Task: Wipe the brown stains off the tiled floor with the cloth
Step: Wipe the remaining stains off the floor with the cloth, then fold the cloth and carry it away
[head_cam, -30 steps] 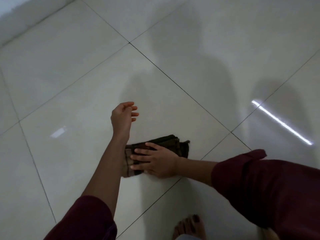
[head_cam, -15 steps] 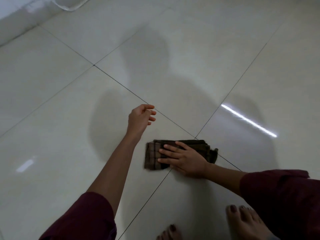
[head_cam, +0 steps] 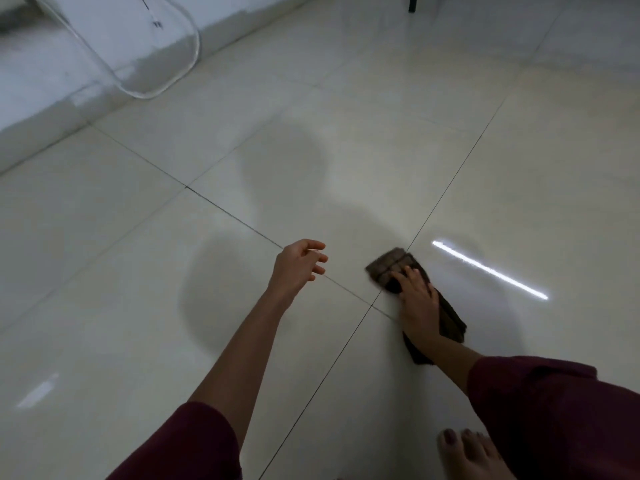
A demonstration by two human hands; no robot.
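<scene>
A folded brown checked cloth (head_cam: pixel 389 265) lies flat on the pale tiled floor (head_cam: pixel 346 168), across a junction of grout lines. My right hand (head_cam: pixel 417 296) presses down on the cloth with its fingers stretched out, and hides the cloth's middle. To the cloth's left, my left hand (head_cam: pixel 299 263) hovers above the floor, holding nothing, its fingers loosely spread. I see no brown stain on the tiles in this view.
A white wall base and a curved clear plastic piece (head_cam: pixel 156 64) stand at the far left. A dark furniture leg (head_cam: pixel 412 3) shows at the top edge. My bare foot (head_cam: pixel 467 452) is at the bottom right. A bright light streak (head_cam: pixel 488 270) reflects beside the cloth.
My right hand has slid the cloth to the right and turned it, so it now lies lengthwise under my palm. The view has tilted up toward the wall. My left hand stays raised.
</scene>
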